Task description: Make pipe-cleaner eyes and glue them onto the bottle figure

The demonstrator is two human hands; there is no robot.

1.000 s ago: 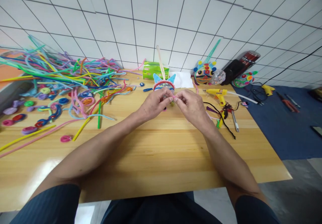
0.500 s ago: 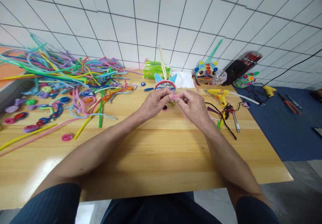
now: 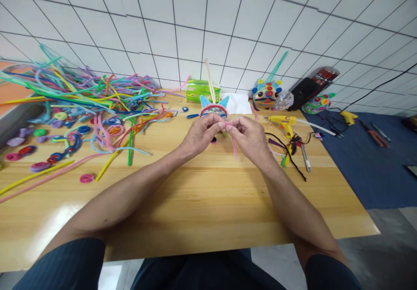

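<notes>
A pink pipe cleaner [image 3: 234,147] is pinched between both hands, its loose end hanging down below the fingers. My left hand [image 3: 205,134] is closed on it, thumb and forefinger together. Close against it, my right hand [image 3: 248,137] also pinches the pink strand, fingertips nearly touching the left ones. Just behind the hands sits a craft piece with light blue pointed ears [image 3: 223,102] and a red rim, its lower part hidden by my fingers. A small black and pink disc [image 3: 213,140] lies beside my left hand.
Many coloured pipe cleaners [image 3: 97,92] and coiled pieces cover the table's left side. A green tissue pack [image 3: 198,91] stands behind the craft piece. To the right are a decorated craft head [image 3: 266,95], a yellow glue gun [image 3: 285,123], a black cord and a pen [image 3: 306,158].
The hanging end of the pink pipe cleaner has swung slightly left and shows more clearly. Both hands remain nearly in place, still pinching.
</notes>
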